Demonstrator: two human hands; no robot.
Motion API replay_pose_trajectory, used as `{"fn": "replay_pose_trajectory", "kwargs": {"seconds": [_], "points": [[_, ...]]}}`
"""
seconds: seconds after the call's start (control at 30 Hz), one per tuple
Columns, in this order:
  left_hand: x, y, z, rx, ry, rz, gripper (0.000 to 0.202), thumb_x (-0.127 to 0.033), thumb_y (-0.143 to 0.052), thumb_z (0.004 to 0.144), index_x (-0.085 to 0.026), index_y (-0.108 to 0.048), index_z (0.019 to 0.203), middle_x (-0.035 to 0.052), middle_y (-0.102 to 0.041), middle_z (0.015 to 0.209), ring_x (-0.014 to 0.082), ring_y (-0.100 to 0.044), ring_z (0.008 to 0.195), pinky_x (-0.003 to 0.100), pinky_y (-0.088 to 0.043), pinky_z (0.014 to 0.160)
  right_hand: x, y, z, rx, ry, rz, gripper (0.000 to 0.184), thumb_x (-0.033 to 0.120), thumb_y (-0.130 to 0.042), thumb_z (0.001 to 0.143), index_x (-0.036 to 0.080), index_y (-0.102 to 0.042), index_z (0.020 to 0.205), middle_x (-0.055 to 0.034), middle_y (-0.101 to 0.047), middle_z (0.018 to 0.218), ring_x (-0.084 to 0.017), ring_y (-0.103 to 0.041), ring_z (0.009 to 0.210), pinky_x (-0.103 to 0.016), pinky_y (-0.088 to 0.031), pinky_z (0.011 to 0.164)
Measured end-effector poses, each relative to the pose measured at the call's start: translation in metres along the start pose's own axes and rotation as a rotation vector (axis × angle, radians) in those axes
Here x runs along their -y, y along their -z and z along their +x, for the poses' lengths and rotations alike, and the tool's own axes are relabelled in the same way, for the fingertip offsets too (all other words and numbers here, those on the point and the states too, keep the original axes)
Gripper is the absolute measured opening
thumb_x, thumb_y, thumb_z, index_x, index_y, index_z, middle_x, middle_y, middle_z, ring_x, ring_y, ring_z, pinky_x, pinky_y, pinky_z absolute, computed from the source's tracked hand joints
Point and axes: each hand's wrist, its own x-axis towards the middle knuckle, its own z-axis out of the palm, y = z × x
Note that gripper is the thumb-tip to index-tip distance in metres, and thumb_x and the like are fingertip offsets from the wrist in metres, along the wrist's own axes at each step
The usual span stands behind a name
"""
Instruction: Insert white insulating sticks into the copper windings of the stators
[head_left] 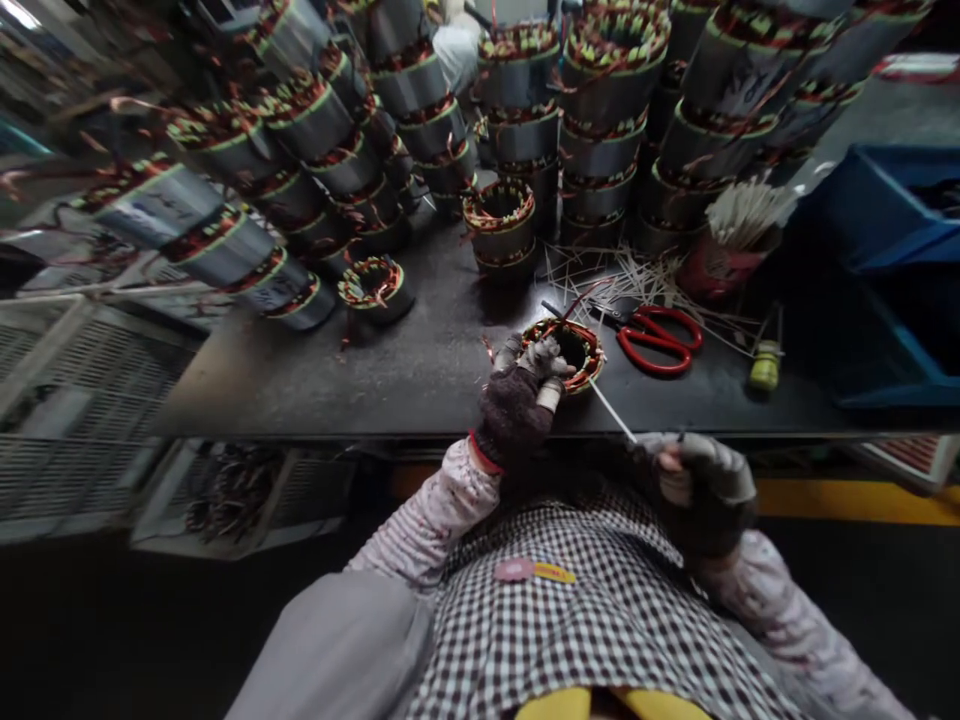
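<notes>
The dark table [427, 370] bears stators [595, 352], white strips [641, 282], scissors [660, 341] and 1 red container [720, 268].

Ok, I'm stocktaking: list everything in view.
Wire ring: one, coppery, centre
Held strip: one, white, at ring
Scissors: one, red handles, beside ring
Loose strips: many, white, behind scissors
Tub: one, red, back right
Bottle: one, yellowish, front right
Metal rings: many, grey, mostly back
Bins: seemingly two, blue, far right
Crates: two or more, white, lower left
Table: one, dark, centre
Garment: one, checked, worn
Left hand: one, dark glove, on ring
Right hand: one, dark glove, holding strip
</notes>
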Motion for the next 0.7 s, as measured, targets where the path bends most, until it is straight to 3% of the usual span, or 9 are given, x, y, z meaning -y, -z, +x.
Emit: {"fn": "replay_pose_trajectory", "kwargs": {"seconds": [0.07, 0.13, 0.27, 0.37, 0.43, 0.53, 0.7], "points": [[0.000, 0.001, 0.001, 0.015, 0.008, 0.044, 0.023, -0.029, -0.072, 0.109, -0.023, -0.088, 0.125, 0.0127, -0.088, 0.137, 0.0350, -0.078, 0.144, 0.063, -0.062, 0.129, -0.005, -0.010, -0.020, 0.009, 0.068, -0.027, 0.032, 0.060, -0.080, 0.103, 0.033, -0.074, 0.086, -0.0027, -0.079, 0.077, -0.028, -0.076, 0.071, -0.048, -0.068, 0.070], [-0.001, 0.003, 0.003, 0.028, 0.006, 0.084, 0.022, -0.032, -0.076, 0.107, -0.021, -0.088, 0.122, 0.0146, -0.086, 0.140, 0.0362, -0.077, 0.145, 0.062, -0.064, 0.127, -0.008, -0.019, -0.019, 0.020, 0.110, -0.057, 0.029, 0.057, -0.077, 0.105, 0.033, -0.076, 0.090, -0.0029, -0.081, 0.080, -0.027, -0.078, 0.071, -0.045, -0.068, 0.068], [-0.006, 0.000, 0.007, 0.014, 0.050, 0.087, 0.018, -0.033, -0.080, 0.105, -0.020, -0.086, 0.115, 0.0153, -0.086, 0.141, 0.0366, -0.078, 0.143, 0.062, -0.063, 0.128, -0.003, -0.041, 0.014, 0.102, 0.104, -0.030, 0.028, 0.059, -0.079, 0.103, 0.031, -0.081, 0.102, -0.0058, -0.085, 0.092, -0.027, -0.081, 0.081, -0.044, -0.070, 0.077], [-0.006, -0.006, 0.006, 0.003, 0.123, -0.087, 0.017, -0.025, -0.079, 0.106, -0.023, -0.085, 0.122, 0.0090, -0.091, 0.125, 0.0287, -0.086, 0.125, 0.060, -0.062, 0.130, 0.006, -0.052, 0.037, 0.114, -0.006, 0.164, 0.029, 0.057, -0.088, 0.097, 0.030, -0.080, 0.107, -0.0050, -0.086, 0.100, -0.026, -0.082, 0.088, -0.045, -0.072, 0.084], [-0.005, -0.010, 0.005, 0.002, 0.130, -0.211, 0.014, -0.019, -0.080, 0.105, -0.023, -0.086, 0.117, 0.0059, -0.093, 0.114, 0.0245, -0.088, 0.113, 0.058, -0.064, 0.128, 0.009, -0.054, 0.047, 0.093, -0.119, 0.297, 0.032, 0.057, -0.093, 0.093, 0.030, -0.079, 0.103, -0.0016, -0.086, 0.098, -0.023, -0.080, 0.084, -0.042, -0.071, 0.080], [-0.003, -0.010, 0.004, 0.004, 0.094, -0.276, 0.011, -0.015, -0.084, 0.100, -0.024, -0.088, 0.105, 0.0047, -0.093, 0.110, 0.0244, -0.088, 0.112, 0.055, -0.068, 0.122, 0.010, -0.049, 0.053, 0.185, -0.202, 0.350, 0.033, 0.058, -0.095, 0.091, 0.030, -0.079, 0.096, 0.0010, -0.084, 0.090, -0.021, -0.078, 0.077, -0.038, -0.068, 0.073], [-0.007, -0.001, 0.007, 0.039, 0.092, -0.289, 0.010, -0.018, -0.090, 0.098, -0.026, -0.090, 0.105, 0.0037, -0.093, 0.110, 0.0271, -0.088, 0.115, 0.061, -0.066, 0.124, 0.016, -0.045, 0.061, 0.275, -0.120, 0.178, 0.029, 0.056, -0.090, 0.096, 0.028, -0.085, 0.101, -0.0035, -0.088, 0.098, -0.025, -0.081, 0.088, -0.044, -0.069, 0.086]]}}
